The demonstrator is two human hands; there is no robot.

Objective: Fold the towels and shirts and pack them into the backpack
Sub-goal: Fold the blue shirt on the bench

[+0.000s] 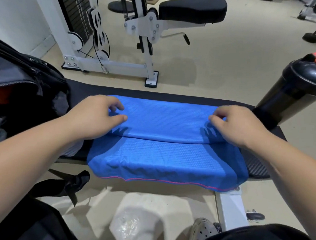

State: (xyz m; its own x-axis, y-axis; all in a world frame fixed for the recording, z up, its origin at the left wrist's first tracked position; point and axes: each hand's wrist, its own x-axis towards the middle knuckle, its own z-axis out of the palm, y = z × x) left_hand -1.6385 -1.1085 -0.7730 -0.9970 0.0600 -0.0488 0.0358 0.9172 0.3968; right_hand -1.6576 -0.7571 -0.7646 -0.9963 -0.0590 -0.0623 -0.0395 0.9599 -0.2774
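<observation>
Closest to the camera, the person's dark shorts fill the lower corners, and a grey perforated shoe (204,231) stands on the floor beside a crumpled clear plastic bag (137,222); a black strap (69,184) hangs just left of these; above them a blue towel (165,154) lies across a black padded bench (255,165), its near edge, trimmed with a pink line, drooping over the front of the pad; the towel's far part is folded back toward the person, making an upper layer whose edge runs across the middle; the left hand (99,113) pinches this layer at its left end, fingers curled into the cloth, and the right hand (236,124) pinches the right end the same way; on the bench to the left sits the black backpack (23,90), unzipped, with something orange inside; to the right stands a dark shaker bottle (295,92) with an orange cap; beyond the bench a white weight machine (111,31) stands on the beige floor.
</observation>
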